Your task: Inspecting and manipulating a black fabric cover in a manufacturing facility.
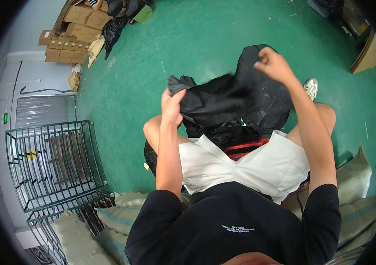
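A piece of black fabric (pixel 216 99) stretches in front of my knees, its folded corner showing a greyer side. My left hand (pixel 172 107) is closed on that corner, thumb on top. My right hand (pixel 274 66) is raised over the far right part of a black, creased sheet-like material (pixel 267 104), specked with light bits. Its fingers are curled together and slightly blurred; what they hold, if anything, I cannot make out. Below the fabric, between my thighs, part of a red plastic container (pixel 247 145) shows, mostly covered by black material.
Stuffed pale woven sacks (pixel 121 216) lie behind and beside me. A green metal cage rack (pixel 55 163) stands at left. Cardboard boxes (pixel 79 33) and a person (pixel 124 8) are at the far left; flat cardboard (pixel 369 53) leans at far right. The floor (pixel 196 39) is green.
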Demonstrator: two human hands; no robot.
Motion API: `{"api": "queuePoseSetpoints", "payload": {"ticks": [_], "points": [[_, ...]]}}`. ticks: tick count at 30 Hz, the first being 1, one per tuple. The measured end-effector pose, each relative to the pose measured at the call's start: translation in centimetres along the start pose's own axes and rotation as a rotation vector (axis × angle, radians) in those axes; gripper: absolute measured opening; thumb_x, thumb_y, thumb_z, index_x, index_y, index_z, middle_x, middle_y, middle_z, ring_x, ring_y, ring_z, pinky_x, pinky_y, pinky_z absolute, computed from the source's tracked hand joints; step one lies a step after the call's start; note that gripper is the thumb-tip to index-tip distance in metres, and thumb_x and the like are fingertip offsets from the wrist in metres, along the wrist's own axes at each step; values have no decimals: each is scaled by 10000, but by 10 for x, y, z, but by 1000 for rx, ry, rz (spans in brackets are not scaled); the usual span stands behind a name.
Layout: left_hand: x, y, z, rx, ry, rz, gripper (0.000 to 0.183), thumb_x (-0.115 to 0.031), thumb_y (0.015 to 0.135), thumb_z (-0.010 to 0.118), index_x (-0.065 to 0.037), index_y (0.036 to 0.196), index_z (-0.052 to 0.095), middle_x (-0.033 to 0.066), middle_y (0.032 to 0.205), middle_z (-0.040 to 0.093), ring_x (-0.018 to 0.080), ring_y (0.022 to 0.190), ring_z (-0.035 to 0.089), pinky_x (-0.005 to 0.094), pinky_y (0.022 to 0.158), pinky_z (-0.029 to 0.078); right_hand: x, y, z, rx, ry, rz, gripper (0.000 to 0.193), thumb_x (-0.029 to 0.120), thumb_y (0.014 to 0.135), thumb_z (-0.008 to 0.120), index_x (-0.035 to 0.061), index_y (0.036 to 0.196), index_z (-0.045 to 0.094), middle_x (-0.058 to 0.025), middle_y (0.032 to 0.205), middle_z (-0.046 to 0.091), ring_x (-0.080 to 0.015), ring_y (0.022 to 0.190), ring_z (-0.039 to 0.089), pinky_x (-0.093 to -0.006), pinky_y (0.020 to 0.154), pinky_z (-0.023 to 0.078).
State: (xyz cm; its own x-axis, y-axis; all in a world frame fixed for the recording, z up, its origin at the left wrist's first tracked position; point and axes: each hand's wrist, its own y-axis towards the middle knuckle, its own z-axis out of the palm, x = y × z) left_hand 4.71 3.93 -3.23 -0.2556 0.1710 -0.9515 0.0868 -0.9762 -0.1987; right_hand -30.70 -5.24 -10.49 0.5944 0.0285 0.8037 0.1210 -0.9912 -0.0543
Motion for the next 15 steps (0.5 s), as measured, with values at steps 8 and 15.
{"api": "queuePoseSetpoints", "payload": {"ticks": [8, 15], "points": [[-4, -12, 75, 423, 828, -92, 348, -287, 871, 587, 53, 920, 637, 154, 736, 646, 219, 716, 607, 354, 707, 482, 65, -61, 64, 275, 176, -500, 727, 323, 729, 794, 29, 1324, 497, -214, 1317, 525, -372, 1262, 471, -423, 1080, 351], [-28, 2, 74, 462, 1061, 48, 374, -182, 810, 692, -18, 1126, 577, 150, 817, 645, 229, 728, 604, 353, 691, 470, 59, -46, 41, 616, 525, -178, 181, 91, 862, 602, -31, 995, 614, -58, 869, 628, -143, 866, 558, -307, 796, 435]]}}
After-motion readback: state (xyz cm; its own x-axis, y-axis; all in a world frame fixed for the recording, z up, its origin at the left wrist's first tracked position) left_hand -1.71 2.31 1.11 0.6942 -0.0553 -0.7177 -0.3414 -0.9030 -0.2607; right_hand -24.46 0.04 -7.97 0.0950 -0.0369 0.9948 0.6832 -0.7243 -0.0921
